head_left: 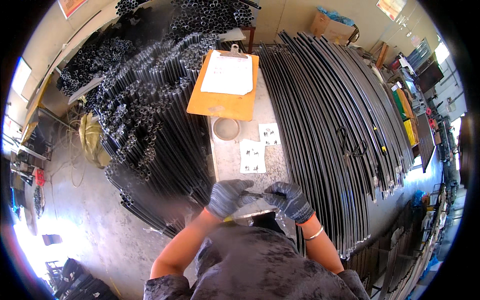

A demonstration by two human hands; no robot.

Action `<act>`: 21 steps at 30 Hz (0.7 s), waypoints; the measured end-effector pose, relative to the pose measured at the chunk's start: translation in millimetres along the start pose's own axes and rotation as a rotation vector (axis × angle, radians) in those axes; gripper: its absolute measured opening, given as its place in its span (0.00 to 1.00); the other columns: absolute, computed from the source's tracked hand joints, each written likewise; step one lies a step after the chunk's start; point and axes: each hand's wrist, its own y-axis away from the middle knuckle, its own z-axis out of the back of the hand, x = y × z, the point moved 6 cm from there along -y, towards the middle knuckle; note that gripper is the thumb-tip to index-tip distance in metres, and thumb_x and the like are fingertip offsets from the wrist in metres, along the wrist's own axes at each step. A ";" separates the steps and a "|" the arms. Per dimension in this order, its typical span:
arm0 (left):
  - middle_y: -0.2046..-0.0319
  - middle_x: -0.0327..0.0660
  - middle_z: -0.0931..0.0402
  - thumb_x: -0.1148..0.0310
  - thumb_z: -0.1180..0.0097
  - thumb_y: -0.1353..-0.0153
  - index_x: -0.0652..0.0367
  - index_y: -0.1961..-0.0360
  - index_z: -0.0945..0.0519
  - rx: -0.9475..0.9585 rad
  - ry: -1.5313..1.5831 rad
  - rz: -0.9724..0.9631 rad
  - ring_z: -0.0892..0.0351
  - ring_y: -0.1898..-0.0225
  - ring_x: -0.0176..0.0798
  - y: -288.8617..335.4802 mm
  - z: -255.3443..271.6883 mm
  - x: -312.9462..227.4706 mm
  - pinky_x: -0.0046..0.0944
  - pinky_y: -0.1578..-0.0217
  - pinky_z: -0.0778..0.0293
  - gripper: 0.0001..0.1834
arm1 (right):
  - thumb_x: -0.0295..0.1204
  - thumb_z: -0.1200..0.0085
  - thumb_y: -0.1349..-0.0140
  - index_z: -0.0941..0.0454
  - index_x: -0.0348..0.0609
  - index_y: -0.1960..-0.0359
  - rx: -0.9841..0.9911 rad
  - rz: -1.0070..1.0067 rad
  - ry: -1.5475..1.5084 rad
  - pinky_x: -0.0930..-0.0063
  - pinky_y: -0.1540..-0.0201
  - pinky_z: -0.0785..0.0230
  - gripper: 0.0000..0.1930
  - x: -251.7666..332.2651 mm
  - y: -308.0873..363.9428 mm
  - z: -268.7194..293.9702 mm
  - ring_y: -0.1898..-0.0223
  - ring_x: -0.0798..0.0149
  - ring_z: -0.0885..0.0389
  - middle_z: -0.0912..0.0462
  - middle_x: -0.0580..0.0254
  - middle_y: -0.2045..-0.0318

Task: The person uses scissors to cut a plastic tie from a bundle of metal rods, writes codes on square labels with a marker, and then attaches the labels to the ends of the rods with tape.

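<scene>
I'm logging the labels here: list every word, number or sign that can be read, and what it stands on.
Lower white slip: black handwriting, which I won't copy out.
Upper white slip: black handwriting, likewise not copied.
White sheet on the clipboard: markings too small to read.
Posters at the upper edge: too small and blurred to read.

A cream wall (280,22) runs across the back, with 1 poster (391,7) at the upper right and 1 red-edged sign (70,6) at the upper left. Grey concrete floor (80,195) spreads at left, blown out by white glare (35,245) toward the lower rim. A scuffed, pale worktop (277,165) stands mid-room. At far right, a window (442,52) glows white.
</scene>
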 end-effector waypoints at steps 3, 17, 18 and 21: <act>0.73 0.50 0.20 0.57 0.36 0.47 0.61 0.63 0.18 -0.066 0.078 0.105 0.18 0.72 0.49 -4.0 -9.9 -8.7 0.40 0.69 0.24 0.18 | 0.32 0.40 0.43 0.21 0.38 0.68 0.025 0.056 0.128 0.66 0.67 0.27 0.09 5.0 5.2 0.5 0.71 0.52 0.18 0.19 0.49 0.74; 0.81 0.49 0.25 0.58 0.36 0.46 0.63 0.67 0.19 -0.043 0.120 0.393 0.23 0.78 0.49 -31.8 -6.0 -0.2 0.39 0.72 0.27 0.17 | 0.26 0.46 0.38 0.21 0.37 0.65 0.196 0.028 0.136 0.69 0.66 0.28 0.05 -17.4 -32.4 0.0 0.69 0.58 0.20 0.19 0.54 0.70; 0.75 0.46 0.22 0.61 0.36 0.45 0.64 0.59 0.21 0.001 0.211 0.447 0.22 0.73 0.42 -33.4 -11.1 17.1 0.36 0.66 0.26 0.18 | 0.26 0.47 0.38 0.22 0.39 0.63 0.126 0.096 0.059 0.71 0.67 0.29 0.05 -24.8 -41.8 4.2 0.70 0.61 0.21 0.19 0.57 0.70; 0.56 0.47 0.27 0.68 0.35 0.46 0.65 0.43 0.33 -0.519 0.401 0.327 0.27 0.53 0.41 -41.7 6.0 56.8 0.37 0.52 0.30 0.31 | 0.25 0.49 0.36 0.24 0.42 0.57 -0.023 -0.061 -0.645 0.76 0.69 0.31 0.07 -84.9 -84.4 24.7 0.74 0.71 0.27 0.24 0.68 0.72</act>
